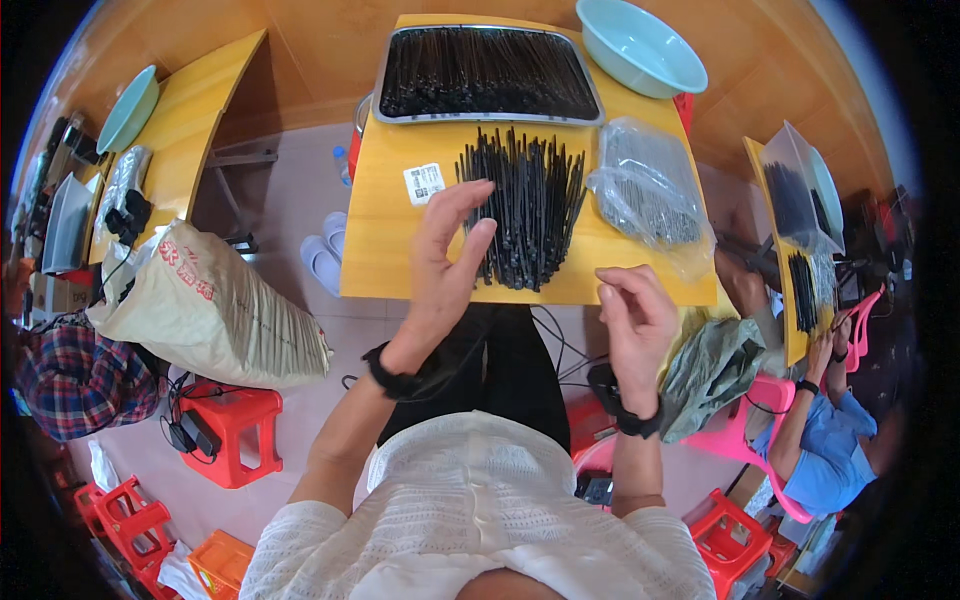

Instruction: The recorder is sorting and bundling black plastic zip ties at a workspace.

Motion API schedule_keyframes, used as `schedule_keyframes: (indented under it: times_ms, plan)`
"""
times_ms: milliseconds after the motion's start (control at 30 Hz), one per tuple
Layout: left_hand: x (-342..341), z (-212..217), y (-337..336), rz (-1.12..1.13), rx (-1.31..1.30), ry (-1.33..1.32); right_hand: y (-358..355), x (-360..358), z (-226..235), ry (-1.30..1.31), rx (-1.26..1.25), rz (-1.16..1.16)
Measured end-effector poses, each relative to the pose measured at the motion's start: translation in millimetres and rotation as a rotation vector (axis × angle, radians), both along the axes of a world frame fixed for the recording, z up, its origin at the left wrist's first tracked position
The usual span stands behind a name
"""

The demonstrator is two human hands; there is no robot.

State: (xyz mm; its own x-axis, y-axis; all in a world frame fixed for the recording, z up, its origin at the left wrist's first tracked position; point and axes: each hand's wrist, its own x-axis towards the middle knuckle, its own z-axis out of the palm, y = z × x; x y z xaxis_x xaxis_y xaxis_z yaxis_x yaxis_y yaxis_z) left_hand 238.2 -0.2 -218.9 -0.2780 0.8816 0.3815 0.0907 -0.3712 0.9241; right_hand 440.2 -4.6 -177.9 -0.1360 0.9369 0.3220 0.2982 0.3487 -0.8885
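Note:
A bundle of thin black sticks (522,215) lies on the yellow table (385,262) in front of me. My left hand (446,250) is over the left side of this bundle, its thumb and fingers apart with nothing seen between them. My right hand (638,318) hovers at the table's near edge, right of the bundle. Its fingers are curled in with thumb and forefinger close together; whatever they pinch, if anything, is too small to make out. Behind the bundle stands a metal tray (490,121) filled with rows of similar black sticks.
A clear plastic bag (650,190) of thin grey pieces lies right of the bundle. Beyond it is a light-blue basin (640,50); a white label (423,184) lies at left. A large sack (215,310) stands on a red stool (235,430). Another person (825,450) works at the right.

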Motion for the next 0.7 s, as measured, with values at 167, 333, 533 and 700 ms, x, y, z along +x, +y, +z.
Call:
schedule_keyframes:
  times_ms: [167, 333, 533, 700]
  plan:
    - [17, 139, -46, -0.545, 0.654, -0.402, -35, -11, 105, 0.698, 0.22, 0.826]
    - [14, 211, -95, -0.38, -0.355, -0.466, -33, -40, 99, 0.666, 0.312, 0.727]
    - [7, 222, -120, -0.509, 0.095, -0.292, -59, -24, 115, 0.619, 0.696, 0.602]
    - [-6, 229, -115, -0.628, 0.477, -0.163, -83, 14, 123, 0.556, 1.009, 0.472]
